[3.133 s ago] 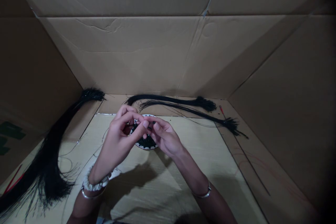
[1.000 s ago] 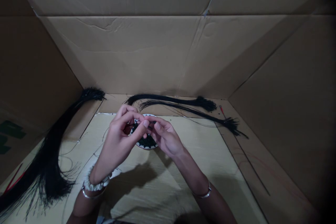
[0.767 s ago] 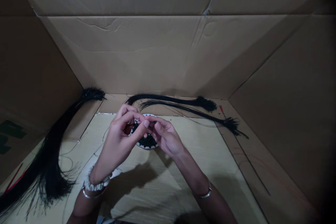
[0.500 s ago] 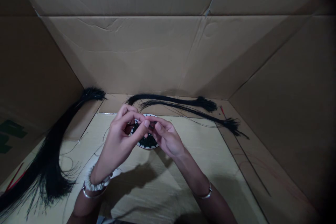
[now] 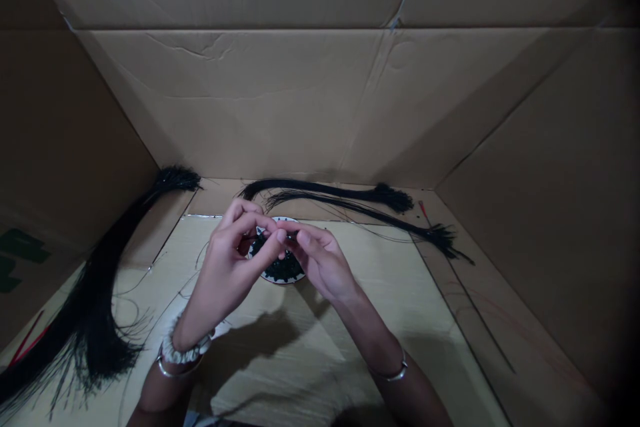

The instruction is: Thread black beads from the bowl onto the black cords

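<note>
My left hand [image 5: 239,250] and my right hand [image 5: 323,265] meet above a small white-rimmed dish [image 5: 286,219]. Thumb and fingers are pinched together on both sides, the fingertips nearly touching. Between them is a small dark piece [image 5: 291,237], mostly covered by the fingers; its exact kind cannot be made out. Many small black pieces [image 5: 283,271] fill the dish below, which the hands partly hide.
A thick bundle of black strands [image 5: 107,280] lies along the left side. Two thinner black bundles [image 5: 330,188] stretch across the back by the cardboard wall [image 5: 260,107]. A thin dark rod [image 5: 483,317] lies at right. Cardboard walls enclose the yellowish work surface [image 5: 385,293].
My right hand has shifted very slightly, its thumb moving a little over the dark piece, so less of it shows. The left hand stays in place.
</note>
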